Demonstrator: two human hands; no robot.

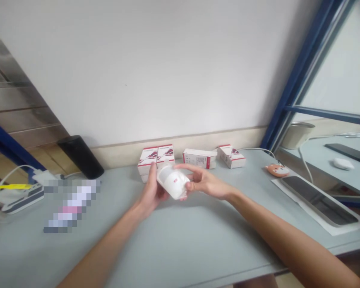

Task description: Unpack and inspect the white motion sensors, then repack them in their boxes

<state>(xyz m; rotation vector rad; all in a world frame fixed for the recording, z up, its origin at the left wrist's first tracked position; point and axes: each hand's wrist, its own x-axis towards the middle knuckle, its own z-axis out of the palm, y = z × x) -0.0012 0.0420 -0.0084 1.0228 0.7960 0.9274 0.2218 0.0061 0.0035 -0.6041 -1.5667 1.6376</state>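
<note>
Over the middle of the table, both hands hold a white motion sensor [173, 182] with a rounded casing, a greyish window and a small red mark. My left hand [152, 188] is closed around its left side, thumb up along the edge. At the right end, my right hand [202, 181] grips it between thumb and fingers. Just behind the hands stand white and red small boxes [156, 157], side by side, their lower part partly hidden by the sensor. Another such box [199, 158] lies on its side behind my right hand.
Farther right is one more white-red box [231, 156]. A black cylinder [81, 157] and a power strip [24, 198] are at left. At right lie an orange animal-shaped item [277, 170] and a dark flat device [319, 200] on white paper, beside a mirror with a blue frame.
</note>
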